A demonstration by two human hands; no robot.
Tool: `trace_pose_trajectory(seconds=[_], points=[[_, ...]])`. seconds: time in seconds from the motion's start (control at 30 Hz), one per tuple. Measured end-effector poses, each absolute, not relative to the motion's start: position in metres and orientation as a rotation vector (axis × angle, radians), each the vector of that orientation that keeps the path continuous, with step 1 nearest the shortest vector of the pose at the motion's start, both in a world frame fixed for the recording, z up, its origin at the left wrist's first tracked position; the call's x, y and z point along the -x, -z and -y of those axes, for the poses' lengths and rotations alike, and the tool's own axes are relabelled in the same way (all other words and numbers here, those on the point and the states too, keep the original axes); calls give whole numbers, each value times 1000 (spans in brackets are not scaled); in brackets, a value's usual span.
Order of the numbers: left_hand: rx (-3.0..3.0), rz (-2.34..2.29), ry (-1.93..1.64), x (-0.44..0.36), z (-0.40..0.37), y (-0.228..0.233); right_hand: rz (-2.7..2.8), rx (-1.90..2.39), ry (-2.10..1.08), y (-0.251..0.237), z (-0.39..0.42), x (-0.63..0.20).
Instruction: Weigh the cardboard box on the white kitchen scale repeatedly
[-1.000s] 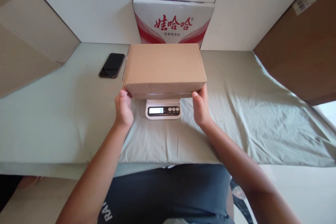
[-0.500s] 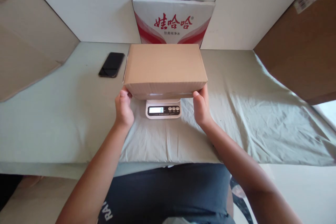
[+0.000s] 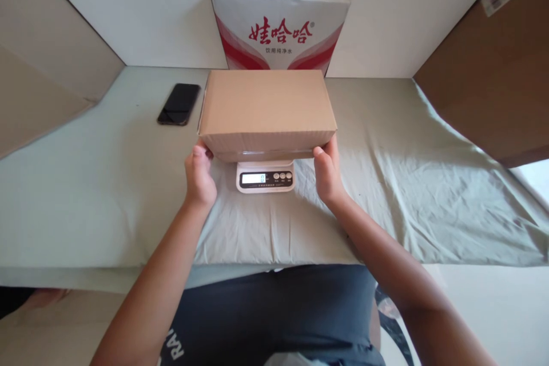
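A closed brown cardboard box (image 3: 266, 108) hangs just above a small white digital scale (image 3: 266, 177) whose display reads 0. My left hand (image 3: 198, 176) grips the box's near left bottom corner. My right hand (image 3: 327, 171) grips its near right bottom corner. The box hides most of the scale's platform, so only the front panel with its display and buttons shows. I cannot tell whether the box touches the platform.
A black phone (image 3: 178, 104) lies on the pale green cloth (image 3: 107, 183) to the left of the box. A white carton with red print (image 3: 278, 31) stands behind it. Brown cardboard boxes (image 3: 493, 74) wall in the right and left sides.
Both hands and the box stay in place over the scale. The view has tipped slightly, shifting everything a little up and left in the picture.
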State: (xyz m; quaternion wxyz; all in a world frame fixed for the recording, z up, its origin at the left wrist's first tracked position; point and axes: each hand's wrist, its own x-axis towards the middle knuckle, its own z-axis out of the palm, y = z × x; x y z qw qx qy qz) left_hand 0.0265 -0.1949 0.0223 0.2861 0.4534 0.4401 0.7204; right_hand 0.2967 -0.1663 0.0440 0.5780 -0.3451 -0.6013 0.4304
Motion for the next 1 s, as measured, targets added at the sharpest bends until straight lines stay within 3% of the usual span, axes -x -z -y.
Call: trace_pose_trajectory(seconds=[1.0], points=[[-1228, -1201, -1851, -28, 195, -30, 1415, 837, -1051, -46, 168, -297]])
